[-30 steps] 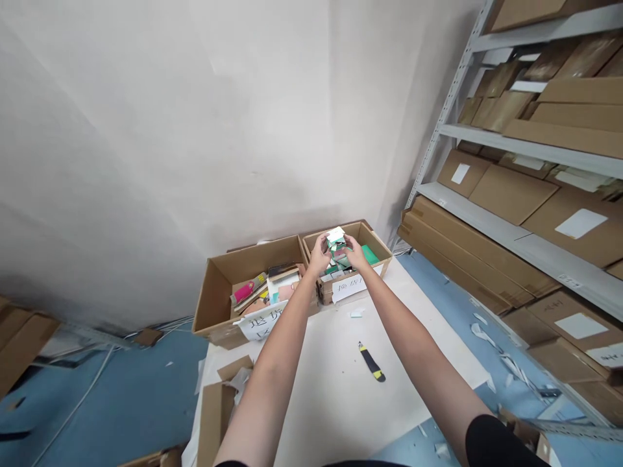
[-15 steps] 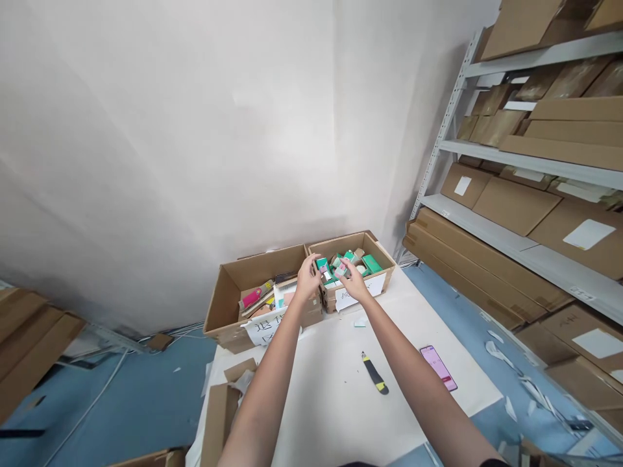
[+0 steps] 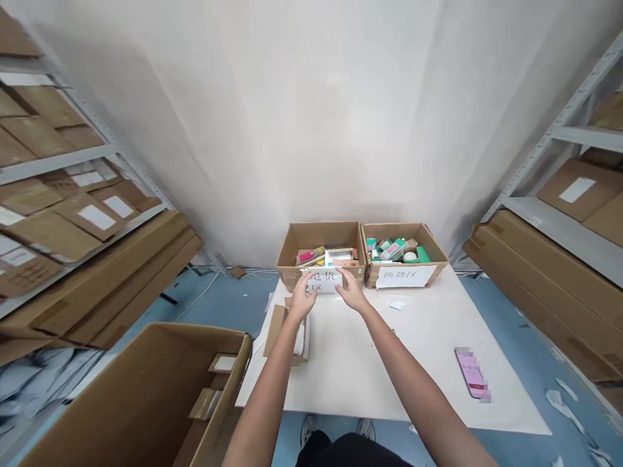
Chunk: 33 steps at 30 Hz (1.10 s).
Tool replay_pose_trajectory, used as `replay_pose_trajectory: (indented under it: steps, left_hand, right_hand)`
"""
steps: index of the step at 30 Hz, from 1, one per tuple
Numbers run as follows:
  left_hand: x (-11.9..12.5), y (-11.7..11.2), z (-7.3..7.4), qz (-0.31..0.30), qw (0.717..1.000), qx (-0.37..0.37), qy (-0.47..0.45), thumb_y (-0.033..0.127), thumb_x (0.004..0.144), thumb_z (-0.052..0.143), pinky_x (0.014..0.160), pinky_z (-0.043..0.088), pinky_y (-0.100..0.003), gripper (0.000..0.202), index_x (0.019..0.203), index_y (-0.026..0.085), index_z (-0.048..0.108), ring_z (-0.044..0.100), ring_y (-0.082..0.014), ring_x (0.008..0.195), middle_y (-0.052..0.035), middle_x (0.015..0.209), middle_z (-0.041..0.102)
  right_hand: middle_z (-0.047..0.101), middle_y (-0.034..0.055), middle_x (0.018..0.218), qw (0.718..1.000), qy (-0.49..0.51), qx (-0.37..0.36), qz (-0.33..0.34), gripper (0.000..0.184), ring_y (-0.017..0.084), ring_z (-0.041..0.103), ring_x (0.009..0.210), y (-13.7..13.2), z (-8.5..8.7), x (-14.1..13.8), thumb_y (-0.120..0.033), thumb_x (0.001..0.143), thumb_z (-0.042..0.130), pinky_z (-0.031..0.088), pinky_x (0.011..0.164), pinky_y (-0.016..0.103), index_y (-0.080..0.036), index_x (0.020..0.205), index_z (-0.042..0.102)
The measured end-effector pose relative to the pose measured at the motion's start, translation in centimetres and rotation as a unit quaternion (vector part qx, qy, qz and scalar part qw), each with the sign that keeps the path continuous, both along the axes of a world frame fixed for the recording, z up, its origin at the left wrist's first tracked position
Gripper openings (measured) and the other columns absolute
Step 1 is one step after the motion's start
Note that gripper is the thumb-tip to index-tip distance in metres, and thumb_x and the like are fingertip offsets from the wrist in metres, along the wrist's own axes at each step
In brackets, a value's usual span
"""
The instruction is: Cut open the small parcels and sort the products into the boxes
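My left hand (image 3: 302, 297) is raised before the front of the left carton (image 3: 287, 272), its fingers apart and nothing in them. Level with it, my right hand (image 3: 352, 293) is also empty, thumb and fingers spread. Between the two hands shows a white paper sign (image 3: 325, 280) with handwritten characters on that carton. Whether either hand touches the carton I cannot tell. Inside it lie a pink-and-yellow packet (image 3: 310, 255) and several flat boxes. The right carton (image 3: 440, 263) holds several small green and white boxes (image 3: 393, 249) and has its own sign (image 3: 407, 275).
A small opened carton (image 3: 276, 329) stands by my left forearm. On the white table (image 3: 355, 383) lie a phone (image 3: 470, 373) and a paper scrap (image 3: 396, 305). A large carton (image 3: 146, 383) with parcels is at lower left. Shelves of boxes (image 3: 87, 214) flank both sides.
My view has swung left. Both hands have left the right carton, where they handled small boxes, and now hover empty before the left one. The yellow-black cutter no longer shows.
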<state>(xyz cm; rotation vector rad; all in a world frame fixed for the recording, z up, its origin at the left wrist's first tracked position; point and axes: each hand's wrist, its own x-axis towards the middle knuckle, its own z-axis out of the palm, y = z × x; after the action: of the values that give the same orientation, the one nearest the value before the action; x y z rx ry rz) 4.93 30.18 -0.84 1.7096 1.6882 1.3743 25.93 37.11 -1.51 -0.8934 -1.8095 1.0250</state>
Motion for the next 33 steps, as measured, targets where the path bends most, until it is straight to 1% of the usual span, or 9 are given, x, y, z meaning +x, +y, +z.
replay_pose_trajectory:
  steps: [5, 8, 10, 14, 18, 21, 25, 29, 33]
  left_hand:
    - [-6.0, -5.5, -4.4, 0.035, 0.996, -0.08, 0.019, 0.01, 0.079, 0.058, 0.11, 0.052, -0.045, 0.058, 0.136, 0.022, 0.063, 0.06, -0.0266, 0.133, -0.0106, 0.143, 0.065]
    - [-8.7, -8.2, -8.1, 0.007, 0.984, -0.169, 0.06, 0.008, 0.079, 0.06, 0.112, 0.05, -0.045, 0.05, 0.127, 0.021, 0.069, 0.066, -0.0257, 0.126, -0.0098, 0.131, 0.073]
    - [-9.9, -10.1, -11.0, -0.023, 0.968, -0.229, 0.099, 0.008, 0.081, 0.061, 0.116, 0.047, -0.044, 0.047, 0.125, 0.019, 0.071, 0.064, -0.0262, 0.13, -0.011, 0.134, 0.072]
    - [-11.3, -13.9, -16.6, -0.053, 0.921, -0.332, 0.198, 0.017, 0.085, 0.068, 0.124, 0.036, -0.047, 0.044, 0.129, 0.016, 0.071, 0.043, -0.0325, 0.152, -0.0177, 0.16, 0.05]
    - [-11.7, -16.7, -19.9, -0.099, 0.898, -0.331, 0.274, 0.023, 0.083, 0.076, 0.122, 0.038, -0.049, 0.039, 0.122, 0.019, 0.074, 0.021, -0.0355, 0.161, -0.0131, 0.175, 0.02]
    - [-11.1, -17.4, -20.1, -0.081, 0.901, -0.299, 0.305, 0.017, 0.088, 0.069, 0.119, 0.042, -0.049, 0.02, 0.106, 0.02, 0.077, 0.021, -0.0337, 0.161, -0.0099, 0.175, 0.022]
    - [-9.4, -17.2, -17.9, -0.067, 0.916, -0.241, 0.312, 0.014, 0.094, 0.059, 0.115, 0.044, -0.051, 0.023, 0.101, 0.023, 0.078, 0.032, -0.0312, 0.157, -0.0075, 0.171, 0.035]
    - [-6.5, -16.0, -14.6, -0.049, 0.937, -0.16, 0.306, 0.017, 0.094, 0.062, 0.112, 0.046, -0.052, 0.021, 0.101, 0.025, 0.079, 0.038, -0.0328, 0.154, -0.0078, 0.169, 0.039]
    - [-1.1, -13.4, -10.8, -0.06, 0.952, -0.047, 0.296, 0.021, 0.093, 0.065, 0.111, 0.048, -0.05, 0.018, 0.101, 0.026, 0.08, 0.042, -0.0329, 0.152, -0.0101, 0.166, 0.043]
  right_hand:
    - [0.057, 0.0096, 0.151, 0.999, -0.015, -0.045, 0.02, 0.061, 0.027, 0.054, 0.138, -5.1, -3.2, -6.0, -0.018, 0.083, 0.062, 0.051, 0.11, 0.048, -0.029, 0.143, 0.06]
    - [0.061, 0.0108, 0.144, 0.993, -0.023, -0.109, 0.041, 0.057, 0.024, 0.067, 0.121, -8.4, -6.6, -10.4, -0.014, 0.083, 0.059, 0.058, 0.099, 0.043, -0.026, 0.138, 0.064]
    - [0.067, 0.0099, 0.137, 0.987, -0.049, -0.141, 0.067, 0.055, 0.022, 0.072, 0.112, -10.6, -9.3, -13.0, -0.009, 0.081, 0.056, 0.06, 0.096, 0.04, -0.024, 0.133, 0.067]
    - [0.068, 0.0121, 0.135, 0.964, -0.22, -0.138, 0.064, 0.048, 0.028, 0.062, 0.131, -14.7, -14.8, -15.3, -0.006, 0.079, 0.064, 0.05, 0.112, 0.044, -0.021, 0.125, 0.073]
    - [0.042, 0.0183, 0.163, 0.912, -0.388, -0.133, 0.031, 0.054, 0.039, 0.033, 0.155, -18.3, -18.7, -13.9, -0.011, 0.075, 0.079, 0.036, 0.123, 0.049, -0.016, 0.128, 0.072]
    - [0.027, 0.0122, 0.173, 0.898, -0.426, -0.107, 0.017, 0.053, 0.04, 0.02, 0.16, -20.1, -20.2, -12.7, -0.01, 0.074, 0.081, 0.034, 0.124, 0.051, -0.019, 0.126, 0.073]
    - [0.039, 0.0137, 0.167, 0.9, -0.422, -0.058, -0.093, 0.032, 0.035, 0.03, 0.157, -20.5, -19.9, -11.8, -0.006, 0.082, 0.07, 0.04, 0.119, 0.051, -0.019, 0.11, 0.076]
    - [0.047, 0.0133, 0.162, 0.916, -0.366, 0.031, -0.164, 0.025, 0.032, 0.037, 0.153, -19.3, -16.9, -8.7, -0.005, 0.083, 0.066, 0.041, 0.119, 0.05, -0.019, 0.101, 0.076]
    - [0.048, 0.0133, 0.162, 0.907, -0.319, 0.096, -0.256, 0.021, 0.033, 0.035, 0.154, -18.9, -12.4, -2.4, -0.007, 0.085, 0.064, 0.041, 0.117, 0.052, -0.019, 0.098, 0.077]
